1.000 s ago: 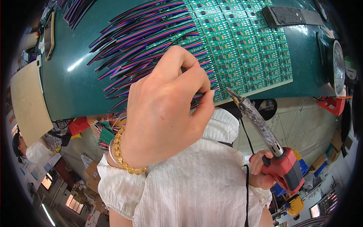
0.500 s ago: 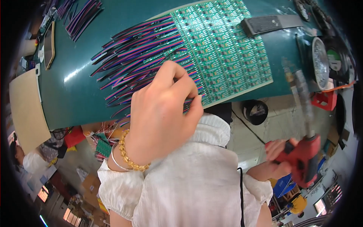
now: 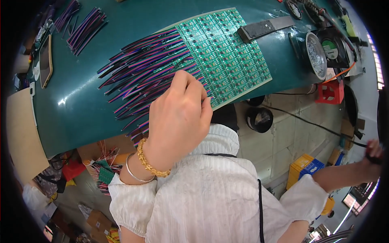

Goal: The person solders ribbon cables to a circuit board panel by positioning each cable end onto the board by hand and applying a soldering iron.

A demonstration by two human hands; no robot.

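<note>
My left hand (image 3: 178, 115) is over the lower right of a row of multicoloured ribbon wires (image 3: 142, 69), thumb and fingers pinched on a wire at the edge of the green circuit board panel (image 3: 227, 52). The fingers hide most of that wire. The wires fan out leftward from the panel's small boards. Far to the right, at the dark rim, my right hand (image 3: 373, 152) is closed round a dark part of the soldering gun. Most of that tool lies outside the picture; its black cable (image 3: 324, 127) runs to the hand.
A dark metal bar (image 3: 265, 29) rests on the panel's right side. Beyond it stand a metal bowl (image 3: 315, 56) and a black fan-like unit (image 3: 332, 48). Spare wire bundles (image 3: 86, 31) and a phone (image 3: 46, 60) lie left. A red stool (image 3: 330, 92) is below the table's right end.
My right hand has swung outward to the right, carrying the soldering gun away from the table to the picture's rim. My left hand keeps its pinch at the panel edge; the view has shifted slightly.
</note>
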